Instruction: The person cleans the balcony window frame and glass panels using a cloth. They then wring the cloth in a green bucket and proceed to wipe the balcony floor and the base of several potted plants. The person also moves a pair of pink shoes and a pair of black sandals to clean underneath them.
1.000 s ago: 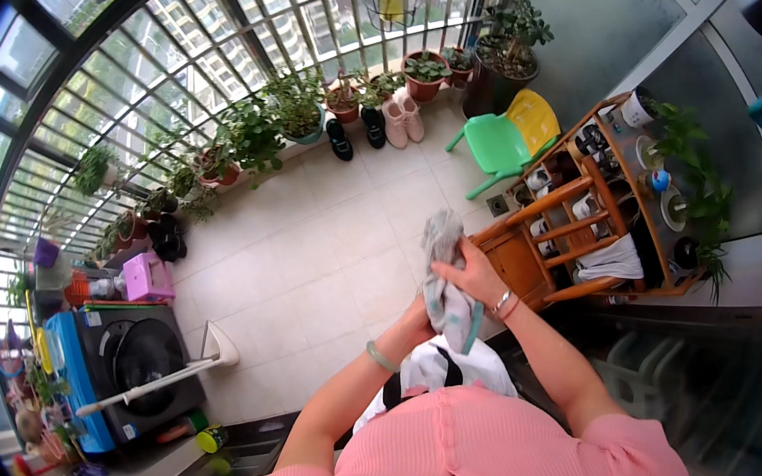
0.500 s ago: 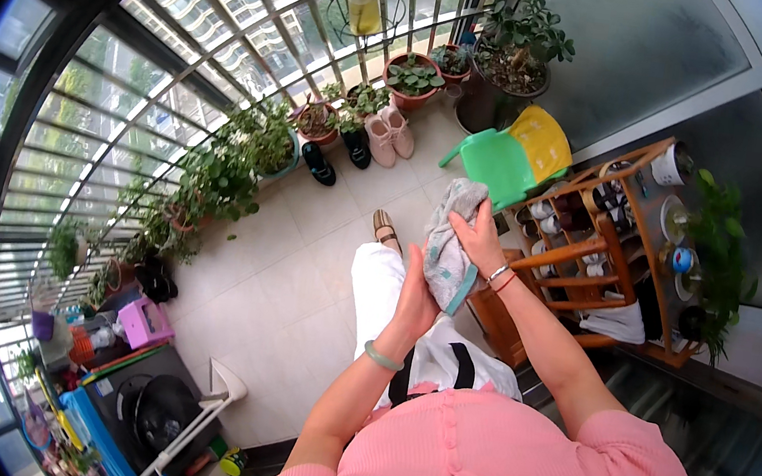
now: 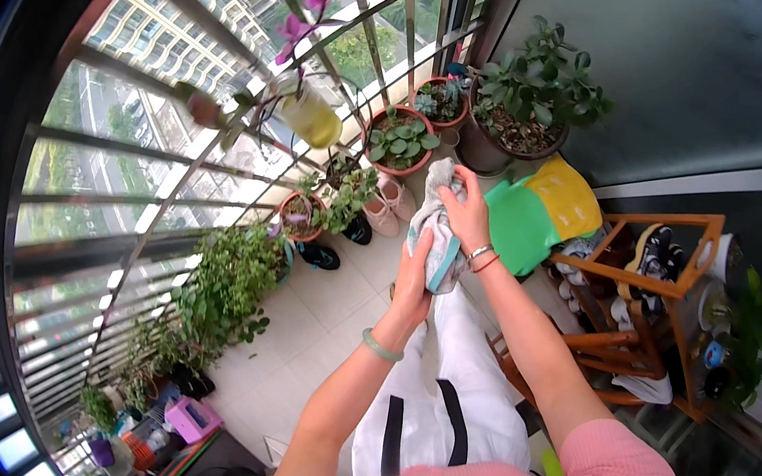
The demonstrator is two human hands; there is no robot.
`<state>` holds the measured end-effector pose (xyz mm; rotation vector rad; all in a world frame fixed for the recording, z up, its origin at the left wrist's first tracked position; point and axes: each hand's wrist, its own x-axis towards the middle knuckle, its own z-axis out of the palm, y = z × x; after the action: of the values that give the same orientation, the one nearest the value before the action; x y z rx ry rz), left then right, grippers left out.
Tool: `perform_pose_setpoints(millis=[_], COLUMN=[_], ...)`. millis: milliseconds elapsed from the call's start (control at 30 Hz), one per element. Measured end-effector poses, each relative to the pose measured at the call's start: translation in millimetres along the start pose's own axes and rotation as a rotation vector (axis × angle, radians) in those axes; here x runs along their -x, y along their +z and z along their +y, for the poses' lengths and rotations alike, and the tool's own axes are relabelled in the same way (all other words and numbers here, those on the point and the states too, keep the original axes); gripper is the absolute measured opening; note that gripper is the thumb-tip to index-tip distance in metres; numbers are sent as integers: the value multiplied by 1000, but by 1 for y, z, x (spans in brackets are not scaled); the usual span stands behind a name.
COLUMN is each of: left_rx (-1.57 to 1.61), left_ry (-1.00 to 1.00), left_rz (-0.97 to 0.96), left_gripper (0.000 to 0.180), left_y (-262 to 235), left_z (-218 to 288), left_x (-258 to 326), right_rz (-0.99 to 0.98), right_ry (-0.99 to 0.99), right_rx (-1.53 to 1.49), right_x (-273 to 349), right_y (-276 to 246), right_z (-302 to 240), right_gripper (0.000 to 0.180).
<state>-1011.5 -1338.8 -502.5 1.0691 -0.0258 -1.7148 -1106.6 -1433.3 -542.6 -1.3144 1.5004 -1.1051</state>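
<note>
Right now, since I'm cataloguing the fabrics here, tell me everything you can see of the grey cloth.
The grey cloth is pale, soft-looking fabric with teal patches and a teal band near its lower end. Bunched into a long, creased bundle, it's held up in front of the body, above the floor. The left hand lies along its left side; the right hand grips its upper right. Its underside is hidden.

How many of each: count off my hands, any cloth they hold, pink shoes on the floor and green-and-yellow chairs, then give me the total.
Hands: 2 (left hand, right hand)
Cloth: 1 (grey cloth with teal edging)
Pink shoes: 2
Green-and-yellow chair: 1
Total: 6
</note>
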Motion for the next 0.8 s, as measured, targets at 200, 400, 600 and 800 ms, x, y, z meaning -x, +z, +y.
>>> perform_pose_setpoints(millis=[200, 400, 600, 800], left_rx=[18, -39, -9, 76], left_ry=[44, 159, 200, 128], left_rz=[6, 3, 30, 0], left_gripper=[50, 63, 52, 44], left_y=[14, 67, 104, 102], left_z=[31, 62, 75, 64], left_x=[-142, -263, -361, -423], right_rz=[159, 291, 461, 506], right_ry=[-29, -57, -150, -97], right_rx=[67, -33, 75, 144], right_x=[-140, -278, -375, -426], right_y=[48, 76, 86, 94], right_z=[70, 119, 137, 165], right_gripper=[41, 42, 36, 29])
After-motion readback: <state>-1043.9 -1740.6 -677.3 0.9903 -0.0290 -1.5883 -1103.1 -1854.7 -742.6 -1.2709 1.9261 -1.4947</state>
